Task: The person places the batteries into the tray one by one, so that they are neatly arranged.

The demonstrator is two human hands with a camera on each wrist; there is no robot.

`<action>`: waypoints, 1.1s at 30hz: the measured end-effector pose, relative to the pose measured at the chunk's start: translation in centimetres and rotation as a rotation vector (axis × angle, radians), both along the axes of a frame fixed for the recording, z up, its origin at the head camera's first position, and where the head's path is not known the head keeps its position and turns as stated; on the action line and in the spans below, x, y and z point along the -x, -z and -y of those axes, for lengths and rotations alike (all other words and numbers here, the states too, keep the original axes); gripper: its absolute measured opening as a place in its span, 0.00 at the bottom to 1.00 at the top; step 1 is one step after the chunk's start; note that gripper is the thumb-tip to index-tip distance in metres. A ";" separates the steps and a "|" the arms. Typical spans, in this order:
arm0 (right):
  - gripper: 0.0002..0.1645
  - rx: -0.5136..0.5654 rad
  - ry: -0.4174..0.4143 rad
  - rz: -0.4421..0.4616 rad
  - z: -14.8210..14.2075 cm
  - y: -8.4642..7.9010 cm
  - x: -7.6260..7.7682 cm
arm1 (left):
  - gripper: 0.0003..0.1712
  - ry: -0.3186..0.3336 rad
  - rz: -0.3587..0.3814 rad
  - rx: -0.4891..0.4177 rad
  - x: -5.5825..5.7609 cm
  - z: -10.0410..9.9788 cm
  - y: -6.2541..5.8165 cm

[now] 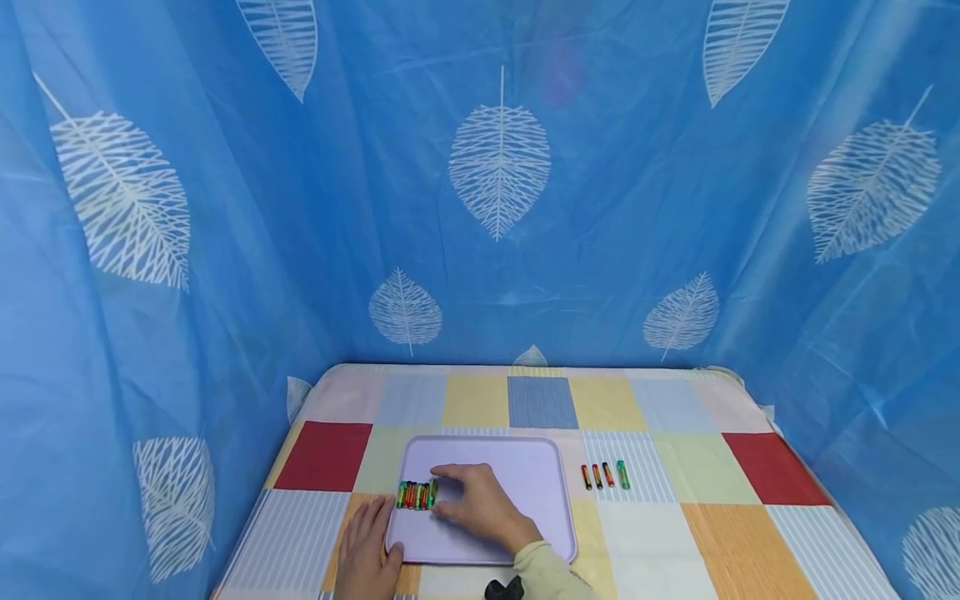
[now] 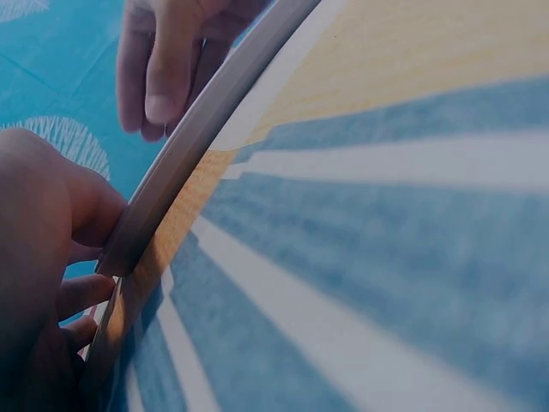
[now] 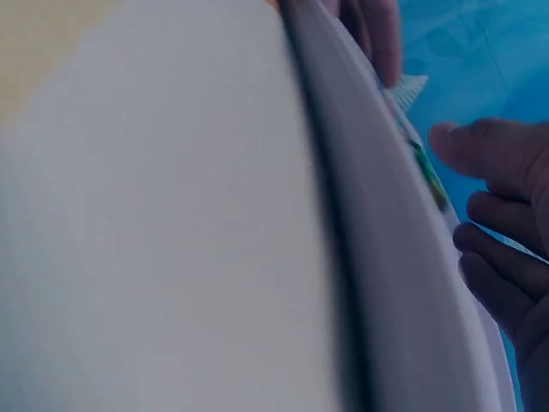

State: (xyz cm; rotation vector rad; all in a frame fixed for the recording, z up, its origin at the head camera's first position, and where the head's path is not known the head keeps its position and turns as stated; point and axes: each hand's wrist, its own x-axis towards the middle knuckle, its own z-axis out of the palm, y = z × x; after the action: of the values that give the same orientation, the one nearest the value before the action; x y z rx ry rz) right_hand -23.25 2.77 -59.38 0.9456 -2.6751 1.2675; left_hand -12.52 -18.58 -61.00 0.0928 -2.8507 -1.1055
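A lilac tray [image 1: 525, 492] lies on the table. Near its left edge several red and green batteries [image 1: 414, 495] stand side by side in a row. My right hand [image 1: 483, 504] is over the tray at the row's right end, its thumb and index finger spread apart by the last green battery [image 3: 426, 176]. In the right wrist view a gap shows between the thumb and that battery. My left hand [image 1: 367, 550] rests against the tray's lower left corner, and in the left wrist view its thumb touches the rim [image 2: 184, 142].
To the right of the tray, several more batteries [image 1: 606, 475] lie in a separate row, the rightmost one green. A patchwork cloth [image 1: 637, 542] covers the table. Blue curtains [image 1: 600, 208] with white leaves enclose the back and sides. A small black object [image 1: 504, 590] shows by the right sleeve.
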 end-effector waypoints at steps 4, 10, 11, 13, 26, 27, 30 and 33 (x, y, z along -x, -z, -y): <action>0.31 0.020 0.002 0.062 -1.9 -0.7 0.4 | 0.42 -0.003 0.004 0.003 0.3 -0.2 -0.2; 0.34 0.061 -0.020 0.140 -5.7 -1.6 1.0 | 0.42 -0.003 -0.005 -0.008 0.4 -0.2 -0.3; 0.35 0.066 -0.024 0.144 -6.4 -1.7 1.2 | 0.42 -0.003 -0.009 -0.009 0.4 -0.2 -0.3; 0.36 0.071 -0.027 0.145 -7.9 -1.9 1.4 | 0.42 -0.003 -0.014 -0.011 0.4 -0.2 -0.3; 0.37 0.055 0.063 0.145 -16.4 -2.6 1.5 | 0.42 -0.010 -0.007 -0.008 0.0 -0.3 -0.1; 0.37 0.055 0.063 0.146 -16.9 -2.7 1.5 | 0.42 -0.010 -0.003 -0.009 0.0 -0.3 -0.1; 0.37 0.051 0.068 0.139 -18.4 -2.7 1.4 | 0.42 -0.011 0.010 -0.011 -0.1 -0.2 -0.3; 0.37 0.039 0.075 0.120 -19.7 -2.8 1.3 | 0.42 -0.012 0.018 -0.015 -0.2 -0.2 -0.4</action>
State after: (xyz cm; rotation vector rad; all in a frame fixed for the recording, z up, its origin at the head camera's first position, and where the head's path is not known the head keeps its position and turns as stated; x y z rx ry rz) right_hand -24.51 22.45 -56.58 0.7814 -2.7337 1.3981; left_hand -12.28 -18.37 -60.64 0.1206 -2.8542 -1.1297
